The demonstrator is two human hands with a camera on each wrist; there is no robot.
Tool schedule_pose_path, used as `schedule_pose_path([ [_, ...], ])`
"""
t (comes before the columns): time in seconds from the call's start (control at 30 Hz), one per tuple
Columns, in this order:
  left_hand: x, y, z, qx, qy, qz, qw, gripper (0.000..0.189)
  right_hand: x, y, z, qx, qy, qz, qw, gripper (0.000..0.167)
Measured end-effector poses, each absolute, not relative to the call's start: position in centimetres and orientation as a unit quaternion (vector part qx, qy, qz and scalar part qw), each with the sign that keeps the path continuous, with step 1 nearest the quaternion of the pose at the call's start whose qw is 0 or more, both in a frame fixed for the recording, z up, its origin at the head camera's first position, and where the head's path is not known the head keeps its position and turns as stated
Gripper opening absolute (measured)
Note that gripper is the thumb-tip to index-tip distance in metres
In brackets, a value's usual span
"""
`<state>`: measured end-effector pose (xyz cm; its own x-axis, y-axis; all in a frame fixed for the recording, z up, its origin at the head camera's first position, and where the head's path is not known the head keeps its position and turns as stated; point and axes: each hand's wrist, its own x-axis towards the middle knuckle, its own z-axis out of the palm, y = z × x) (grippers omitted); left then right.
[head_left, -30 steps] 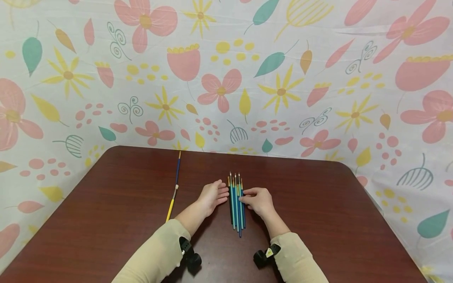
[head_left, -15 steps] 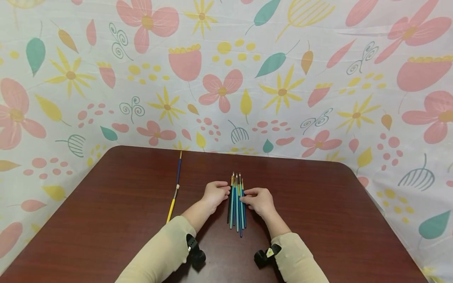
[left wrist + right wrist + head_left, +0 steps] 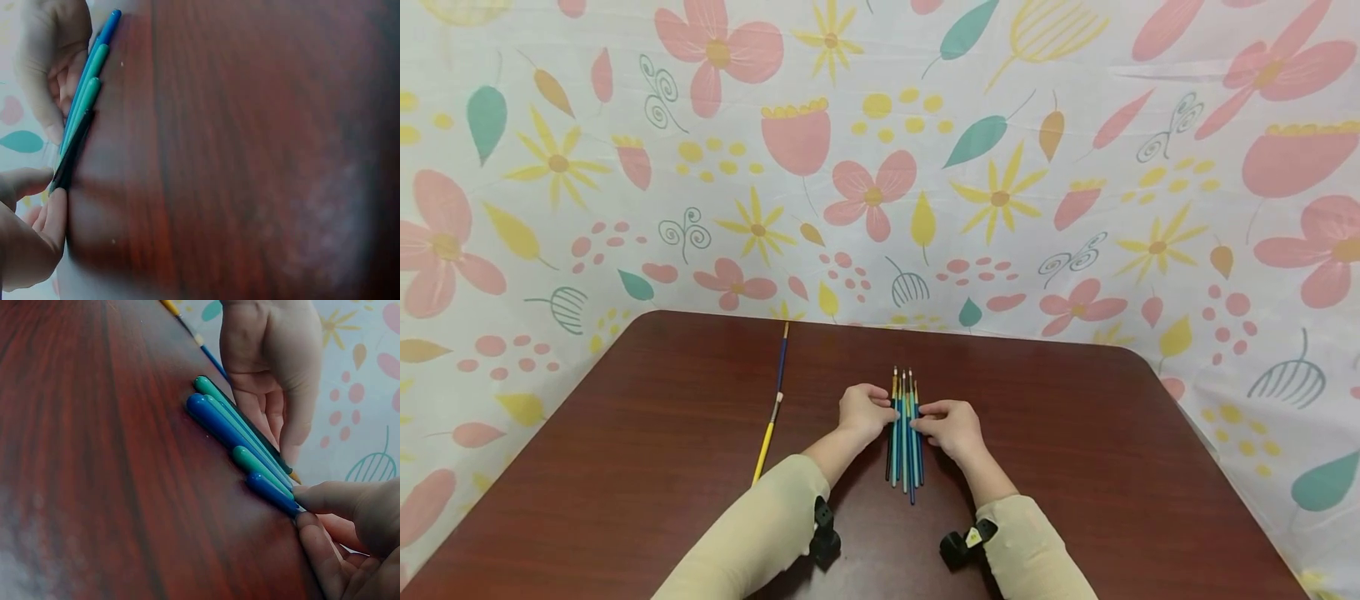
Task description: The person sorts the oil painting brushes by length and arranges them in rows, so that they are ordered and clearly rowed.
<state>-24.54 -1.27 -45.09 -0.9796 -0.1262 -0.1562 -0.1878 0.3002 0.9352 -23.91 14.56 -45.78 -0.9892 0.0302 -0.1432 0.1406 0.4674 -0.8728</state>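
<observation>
Several paintbrushes [image 3: 906, 457] with blue, turquoise and black handles lie side by side on the table, bristles pointing away from me. My left hand [image 3: 862, 414] is at the bundle's left side; in the left wrist view its thumb and fingers pinch the black-handled paintbrush [image 3: 76, 147]. On the opposite side, my right hand [image 3: 953, 427] pinches the outer blue-handled paintbrush [image 3: 272, 494] near its ferrule, thumb over the neighbouring handles. The fingertips of both hands partly hide the upper handles.
Left of the bundle, a yellow-handled paintbrush [image 3: 764, 452] and a dark blue-handled paintbrush [image 3: 782, 364] lie end to end on the brown table [image 3: 1075, 500]. A flower-patterned cloth [image 3: 880, 275] hangs behind the table's far edge.
My left hand has moved right, from spread fingers beside the bundle to a pinch at its left edge. The left-side brushes have drawn closer to the others. My right hand has stayed nearly still.
</observation>
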Motion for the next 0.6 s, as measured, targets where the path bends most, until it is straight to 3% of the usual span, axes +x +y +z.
schedule_pose_path([
  [0.6,-24.78,-1.89,-45.59,-0.107,0.717,0.687,0.047,0.025,-23.81,14.67,-45.63,0.055,0.850,-0.521,0.058,0.029],
])
